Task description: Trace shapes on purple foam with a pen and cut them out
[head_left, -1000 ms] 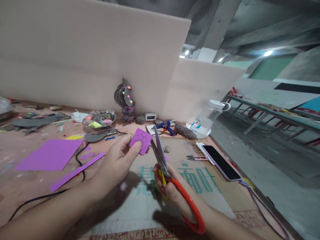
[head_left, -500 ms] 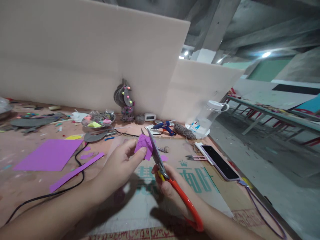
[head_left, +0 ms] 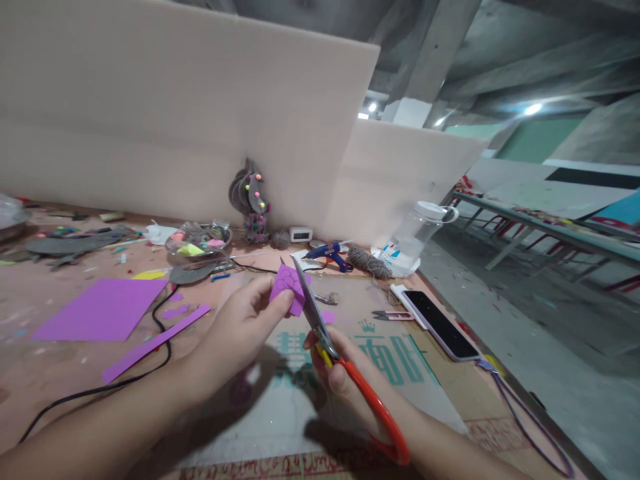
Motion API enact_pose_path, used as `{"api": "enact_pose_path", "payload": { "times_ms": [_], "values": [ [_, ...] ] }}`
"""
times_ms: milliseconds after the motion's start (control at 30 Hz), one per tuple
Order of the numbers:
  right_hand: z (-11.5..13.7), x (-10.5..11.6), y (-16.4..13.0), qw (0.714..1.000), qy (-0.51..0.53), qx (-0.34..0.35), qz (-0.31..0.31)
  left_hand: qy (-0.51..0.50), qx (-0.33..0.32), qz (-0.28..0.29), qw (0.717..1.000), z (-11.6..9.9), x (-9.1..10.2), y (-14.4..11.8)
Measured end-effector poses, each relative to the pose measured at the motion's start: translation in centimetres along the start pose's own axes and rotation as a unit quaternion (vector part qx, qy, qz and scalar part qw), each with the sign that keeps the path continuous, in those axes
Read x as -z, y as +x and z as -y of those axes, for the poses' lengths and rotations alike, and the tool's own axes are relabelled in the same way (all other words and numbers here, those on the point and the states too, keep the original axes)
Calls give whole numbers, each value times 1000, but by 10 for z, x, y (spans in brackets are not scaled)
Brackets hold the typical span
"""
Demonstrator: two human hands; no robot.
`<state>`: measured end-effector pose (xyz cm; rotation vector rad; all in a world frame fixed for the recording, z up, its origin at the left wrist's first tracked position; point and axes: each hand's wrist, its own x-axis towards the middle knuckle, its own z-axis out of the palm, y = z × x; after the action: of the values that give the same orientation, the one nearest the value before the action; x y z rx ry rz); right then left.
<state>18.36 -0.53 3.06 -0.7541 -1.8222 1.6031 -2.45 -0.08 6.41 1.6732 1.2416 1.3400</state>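
My left hand (head_left: 239,330) pinches a small purple foam piece (head_left: 287,287) marked with drawn circles, held up over the table. My right hand (head_left: 340,373) grips a pair of scissors with orange handles (head_left: 380,417). The scissor blades (head_left: 309,303) point up and away and meet the right edge of the purple piece. Both forearms reach in from the bottom of the view, above a printed cardboard sheet (head_left: 400,363).
A purple foam sheet (head_left: 100,310) and purple strip (head_left: 155,342) lie at left beside a black cable (head_left: 160,320). A bowl of scraps (head_left: 197,241), blue glue gun (head_left: 327,253), twine (head_left: 370,263), plastic jar (head_left: 417,233), small snips (head_left: 393,315) and phone (head_left: 440,325) lie beyond. White boards stand behind.
The purple piece has turned and come lower in my left hand, and the scissor blades, open beside it a second ago, have closed in onto its right edge.
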Motion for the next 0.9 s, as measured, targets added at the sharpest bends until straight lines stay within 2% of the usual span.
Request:
{"api": "enact_pose_path", "payload": {
  "times_ms": [333, 600, 900],
  "values": [
    [-7, -3, 3, 1000, 28, -5, -14, -4, 8, -4, 1000, -3, -4, -2],
    [-3, -3, 3, 999, 29, -10, -18, -20, 13, 6, 1000, -5, -6, -4],
    [-4, -4, 4, 999, 34, -9, -27, -14, 21, 7, 1000, -1, -6, -5]
  ]
}}
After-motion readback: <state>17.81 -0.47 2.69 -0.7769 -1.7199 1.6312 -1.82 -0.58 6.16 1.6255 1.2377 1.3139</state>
